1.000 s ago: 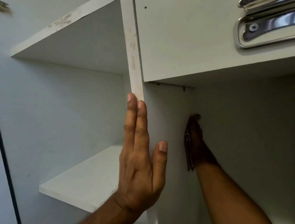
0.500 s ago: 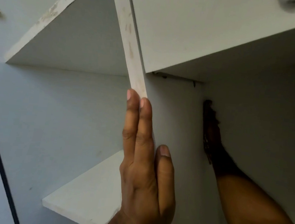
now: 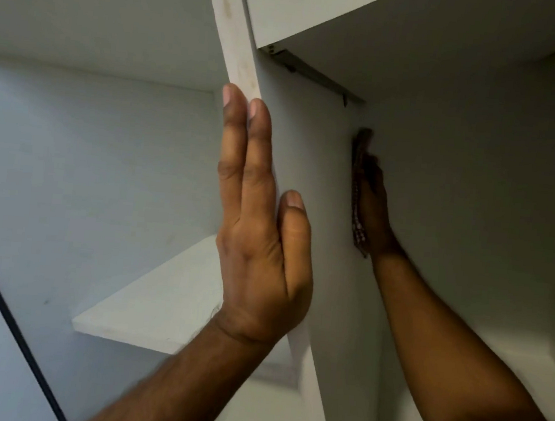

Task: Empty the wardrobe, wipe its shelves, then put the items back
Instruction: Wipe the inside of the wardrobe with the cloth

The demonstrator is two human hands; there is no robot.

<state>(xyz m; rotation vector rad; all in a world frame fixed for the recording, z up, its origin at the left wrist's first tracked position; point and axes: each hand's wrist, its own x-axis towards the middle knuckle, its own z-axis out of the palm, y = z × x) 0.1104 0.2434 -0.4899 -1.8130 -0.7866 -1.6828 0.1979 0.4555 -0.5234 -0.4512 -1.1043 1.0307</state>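
Note:
I am looking up into a white wardrobe. Its upright divider panel (image 3: 236, 49) runs down the middle. My left hand (image 3: 261, 229) lies flat against the divider's front edge, fingers straight and thumb on its right face. Deep in the shadowed right compartment, my right hand (image 3: 375, 212) presses a dark patterned cloth (image 3: 358, 197) against the divider's inner face, near the back corner. How its fingers lie on the cloth is hard to see in the shadow.
A white shelf (image 3: 160, 304) juts out in the left compartment, another shelf's underside (image 3: 111, 21) above it. A drawer box (image 3: 287, 9) with a metal runner (image 3: 314, 76) hangs over the right compartment. A dark door edge (image 3: 8, 314) crosses the lower left.
The view has tilted further up, and the drawer's metal handle has left the frame. My right hand has slid the cloth up the divider's inner face. My left hand stays on the divider edge.

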